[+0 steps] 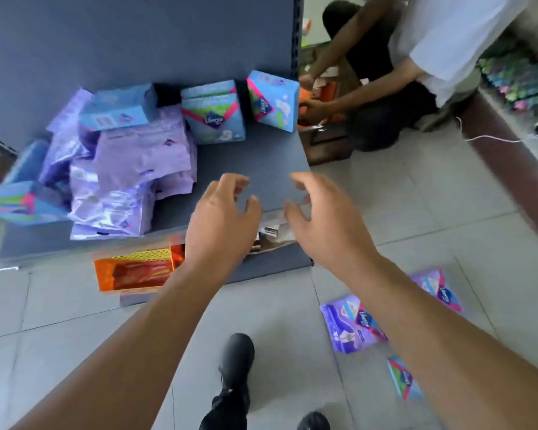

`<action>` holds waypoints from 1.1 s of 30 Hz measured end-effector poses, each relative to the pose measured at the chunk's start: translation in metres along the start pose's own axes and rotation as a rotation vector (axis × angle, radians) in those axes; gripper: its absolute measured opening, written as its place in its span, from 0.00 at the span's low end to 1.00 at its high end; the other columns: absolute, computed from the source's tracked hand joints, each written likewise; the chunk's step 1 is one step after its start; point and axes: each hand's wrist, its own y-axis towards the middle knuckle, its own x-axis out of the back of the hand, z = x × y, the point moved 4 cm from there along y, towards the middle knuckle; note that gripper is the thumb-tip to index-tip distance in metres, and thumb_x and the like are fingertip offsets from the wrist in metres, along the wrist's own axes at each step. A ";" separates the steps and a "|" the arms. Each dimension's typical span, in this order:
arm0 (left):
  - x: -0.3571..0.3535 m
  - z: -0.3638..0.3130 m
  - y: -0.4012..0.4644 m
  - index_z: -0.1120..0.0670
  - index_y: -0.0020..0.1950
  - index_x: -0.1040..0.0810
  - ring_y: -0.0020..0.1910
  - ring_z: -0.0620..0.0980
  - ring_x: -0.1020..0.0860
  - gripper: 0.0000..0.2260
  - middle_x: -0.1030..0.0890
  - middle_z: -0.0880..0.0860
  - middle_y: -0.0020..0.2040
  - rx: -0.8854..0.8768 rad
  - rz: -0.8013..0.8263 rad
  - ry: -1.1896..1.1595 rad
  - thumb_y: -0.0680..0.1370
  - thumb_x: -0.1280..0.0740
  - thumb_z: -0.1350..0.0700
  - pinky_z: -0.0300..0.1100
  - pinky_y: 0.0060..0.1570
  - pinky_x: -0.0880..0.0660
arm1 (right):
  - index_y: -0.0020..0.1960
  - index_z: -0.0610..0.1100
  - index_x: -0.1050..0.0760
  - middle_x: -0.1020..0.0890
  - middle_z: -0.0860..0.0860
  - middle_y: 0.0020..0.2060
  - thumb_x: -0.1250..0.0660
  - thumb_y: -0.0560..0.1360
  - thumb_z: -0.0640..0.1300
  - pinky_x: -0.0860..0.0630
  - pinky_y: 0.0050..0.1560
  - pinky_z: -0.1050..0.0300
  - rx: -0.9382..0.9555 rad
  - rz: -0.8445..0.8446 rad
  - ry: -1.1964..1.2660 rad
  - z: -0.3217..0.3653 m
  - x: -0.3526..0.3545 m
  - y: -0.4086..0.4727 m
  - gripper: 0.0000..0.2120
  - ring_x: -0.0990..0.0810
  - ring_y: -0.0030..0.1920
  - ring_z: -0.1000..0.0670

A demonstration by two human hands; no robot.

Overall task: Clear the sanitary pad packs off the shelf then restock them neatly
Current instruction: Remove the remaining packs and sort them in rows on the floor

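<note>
A grey shelf [261,156] carries sanitary pad packs. Two blue packs stand upright at the back, one in the middle [213,114] and one at the right corner [272,100]. A loose heap of purple packs [131,175] lies on the left, with a blue box [118,108] on top and another blue pack [16,203] at the far left. My left hand [222,218] and my right hand [316,221] hover over the shelf's bare front right part, fingers spread, holding nothing. On the floor lie two purple packs [351,327] [441,290] and a blue pack [404,378].
An orange packet [134,270] sits on the lower shelf below the front edge. A person crouches at the right [385,88], hands on orange goods. A white cord [491,138] runs across the tiled floor. My dark shoes [236,358] stand below.
</note>
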 end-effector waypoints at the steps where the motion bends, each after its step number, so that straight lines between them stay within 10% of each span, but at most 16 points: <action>1: 0.006 0.010 0.005 0.48 0.60 0.26 0.54 0.46 0.24 0.12 0.22 0.46 0.56 0.022 -0.015 -0.003 0.77 0.36 0.51 0.39 0.51 0.31 | 0.69 0.50 0.32 0.26 0.53 0.63 0.36 0.78 0.49 0.26 0.54 0.53 -0.004 0.005 0.002 0.004 -0.007 0.009 0.20 0.24 0.56 0.53; 11: -0.016 0.050 0.099 0.49 0.64 0.27 0.56 0.49 0.25 0.14 0.24 0.47 0.60 0.022 0.017 -0.082 0.78 0.37 0.52 0.41 0.51 0.29 | 0.71 0.47 0.35 0.29 0.48 0.65 0.34 0.77 0.48 0.34 0.51 0.61 -0.154 -0.062 -0.022 -0.016 -0.060 0.153 0.25 0.26 0.59 0.49; 19: -0.042 0.047 0.166 0.51 0.63 0.27 0.56 0.48 0.24 0.14 0.23 0.48 0.60 -0.023 0.059 -0.188 0.77 0.36 0.54 0.40 0.54 0.29 | 0.77 0.44 0.46 0.35 0.46 0.72 0.28 0.69 0.44 0.33 0.69 0.52 -0.275 -0.294 0.108 -0.065 -0.078 0.245 0.42 0.33 0.71 0.47; 26: -0.058 0.041 0.182 0.51 0.63 0.27 0.55 0.47 0.24 0.14 0.23 0.48 0.58 -0.029 0.099 -0.269 0.77 0.35 0.55 0.36 0.53 0.31 | 0.61 0.46 0.29 0.20 0.53 0.52 0.28 0.72 0.45 0.30 0.48 0.62 -0.214 -0.341 0.073 -0.060 -0.070 0.236 0.19 0.23 0.51 0.53; 33: -0.082 0.041 0.139 0.47 0.69 0.35 0.59 0.41 0.25 0.23 0.26 0.42 0.63 0.169 0.283 -0.486 0.77 0.31 0.50 0.36 0.57 0.30 | 0.56 0.46 0.29 0.16 0.54 0.46 0.29 0.75 0.43 0.22 0.42 0.60 -0.563 -0.445 0.815 -0.067 -0.058 0.111 0.13 0.17 0.44 0.57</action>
